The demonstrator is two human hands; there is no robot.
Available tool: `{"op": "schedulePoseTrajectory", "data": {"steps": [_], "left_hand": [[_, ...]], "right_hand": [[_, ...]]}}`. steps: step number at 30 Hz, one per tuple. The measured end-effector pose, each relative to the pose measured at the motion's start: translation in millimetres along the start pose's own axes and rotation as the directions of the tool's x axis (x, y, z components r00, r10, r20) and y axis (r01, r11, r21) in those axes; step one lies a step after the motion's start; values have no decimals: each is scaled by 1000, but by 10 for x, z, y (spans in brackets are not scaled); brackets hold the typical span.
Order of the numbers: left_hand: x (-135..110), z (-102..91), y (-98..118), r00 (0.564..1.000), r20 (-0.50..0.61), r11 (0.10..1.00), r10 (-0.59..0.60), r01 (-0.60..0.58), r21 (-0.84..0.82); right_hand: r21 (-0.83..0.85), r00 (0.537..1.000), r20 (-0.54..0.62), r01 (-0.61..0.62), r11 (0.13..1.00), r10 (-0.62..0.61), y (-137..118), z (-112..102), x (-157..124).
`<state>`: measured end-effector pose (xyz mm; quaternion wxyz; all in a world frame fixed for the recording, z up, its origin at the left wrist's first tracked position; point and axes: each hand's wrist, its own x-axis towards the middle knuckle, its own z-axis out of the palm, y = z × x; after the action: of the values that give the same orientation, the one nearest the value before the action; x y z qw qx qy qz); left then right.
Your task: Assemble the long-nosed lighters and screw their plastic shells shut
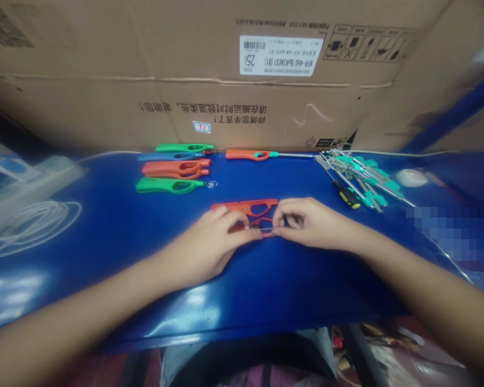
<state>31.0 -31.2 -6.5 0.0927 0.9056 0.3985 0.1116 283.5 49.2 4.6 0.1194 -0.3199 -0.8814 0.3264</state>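
My left hand (215, 239) is closed around an orange lighter casing (262, 221), most of it hidden under my fingers. At the casing's right end my right hand (302, 221) makes a pinch, its fingertips on something thin and small that I cannot make out. Just beyond both hands lies another orange casing half (246, 207), with its trigger loop to the right. Farther back rests an assembled orange lighter (242, 154) with a metal tube pointing right.
Green, blue and orange lighter handles (169, 185) lie in a stack at the back left, tiny metal pins (212, 184) beside them. Metal tubes with teal parts (363, 172) and a screwdriver (347, 194) lie right. A coiled white cable (36, 223) is left; a cardboard wall (185, 59) stands behind.
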Motion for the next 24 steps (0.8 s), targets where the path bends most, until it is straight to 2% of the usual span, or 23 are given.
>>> {"op": "schedulePoseTrajectory", "data": {"steps": [8, 12, 15, 24], "left_hand": [[1, -4, -3, 1000, -6, 1000, 6, -6, -2], [-2, -13, -5, 1000, -11, 1000, 14, -14, -3], [-3, -13, -9, 1000, -13, 1000, 8, -9, -7], [7, -4, -10, 1000, -19, 1000, 0, -1, -30]], "right_hand": [[-3, 999, 21, 24, 1000, -24, 10, -12, -9], [-59, 995, -21, 99, 993, -100, -6, -15, -10], [-101, 987, 12, 158, 982, -158, -22, -22, -14], [-157, 983, 27, 186, 970, -184, -21, -15, -16]]}}
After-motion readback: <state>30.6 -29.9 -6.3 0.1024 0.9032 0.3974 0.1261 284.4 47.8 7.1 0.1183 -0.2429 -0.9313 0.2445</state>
